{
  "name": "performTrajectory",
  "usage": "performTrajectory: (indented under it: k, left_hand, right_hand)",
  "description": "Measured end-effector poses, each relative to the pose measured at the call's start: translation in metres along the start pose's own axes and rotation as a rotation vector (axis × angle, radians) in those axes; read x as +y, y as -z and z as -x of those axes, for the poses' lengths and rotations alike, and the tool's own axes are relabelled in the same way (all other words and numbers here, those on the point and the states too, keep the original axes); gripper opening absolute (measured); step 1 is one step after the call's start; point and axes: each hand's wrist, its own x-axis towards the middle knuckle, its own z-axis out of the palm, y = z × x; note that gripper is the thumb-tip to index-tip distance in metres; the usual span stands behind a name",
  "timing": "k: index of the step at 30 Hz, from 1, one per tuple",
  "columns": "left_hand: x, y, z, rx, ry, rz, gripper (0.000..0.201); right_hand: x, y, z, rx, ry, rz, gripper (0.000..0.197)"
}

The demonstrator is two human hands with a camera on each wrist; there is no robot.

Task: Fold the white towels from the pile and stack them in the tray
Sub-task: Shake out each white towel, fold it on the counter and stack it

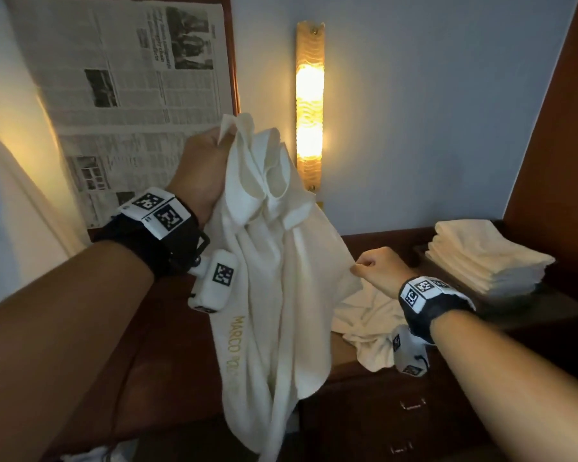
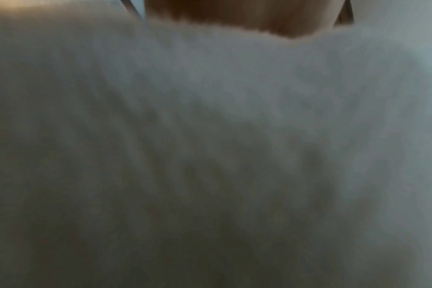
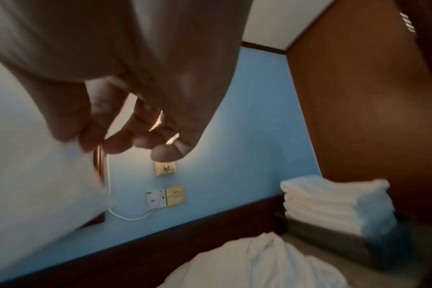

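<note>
A white towel [image 1: 281,261] with gold lettering hangs in the air in the head view. My left hand [image 1: 207,161] grips its bunched top edge, raised high. Lower right, my right hand [image 1: 369,266] pinches the towel's side edge between thumb and curled fingers [image 3: 126,136]. In the left wrist view the towel [image 2: 210,155] fills the frame as a blur. The loose pile of white towels [image 1: 371,325] lies on the dark wooden counter [image 1: 374,388] under my right wrist. Several folded towels [image 1: 484,258] are stacked in the dark tray [image 3: 321,231] at the right.
A lit wall lamp [image 1: 310,105] hangs on the blue wall behind the towel. Newspaper [image 1: 124,78] covers a frame at the left. Wall sockets [image 3: 165,195] with a white cable sit above the counter's back edge. A brown wooden panel [image 1: 561,145] stands to the right of the tray.
</note>
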Motion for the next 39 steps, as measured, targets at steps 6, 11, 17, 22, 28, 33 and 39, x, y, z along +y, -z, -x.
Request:
performTrajectory:
  k: [6,11,17,22,28,33,39]
  left_hand:
    - [-0.003,0.044,0.01,0.047,0.005,0.029,0.02]
    - [-0.004,0.072,0.018,0.061,-0.023,0.013,0.022]
    - [0.002,0.108,0.022,0.073,-0.044,0.014,0.026]
    - [0.014,0.129,0.042,-0.304,0.006,0.103,0.015]
    - [0.038,0.154,0.027,-0.373,-0.11,0.157,0.032]
    - [0.065,0.152,0.013,-0.269,-0.237,0.156,0.018]
    - [0.089,0.139,0.003,-0.164,-0.345,0.34,0.019]
  right_hand:
    - [-0.039,-0.036,0.028,-0.003,-0.008,-0.054,0.013]
    - [-0.053,-0.059,0.043,-0.14,0.041,0.086,0.024]
    - [-0.06,-0.051,0.03,0.085,-0.019,-0.019,0.017]
    - [-0.13,-0.013,0.01,0.346,0.089,-0.57,0.009]
    - [-0.26,0.045,0.018,0.296,0.561,-0.603,0.01]
    - [-0.327,0.072,0.031,0.159,0.73,-0.644,0.013]
    - [-0.364,0.085,0.029,0.108,0.842,-0.734,0.013]
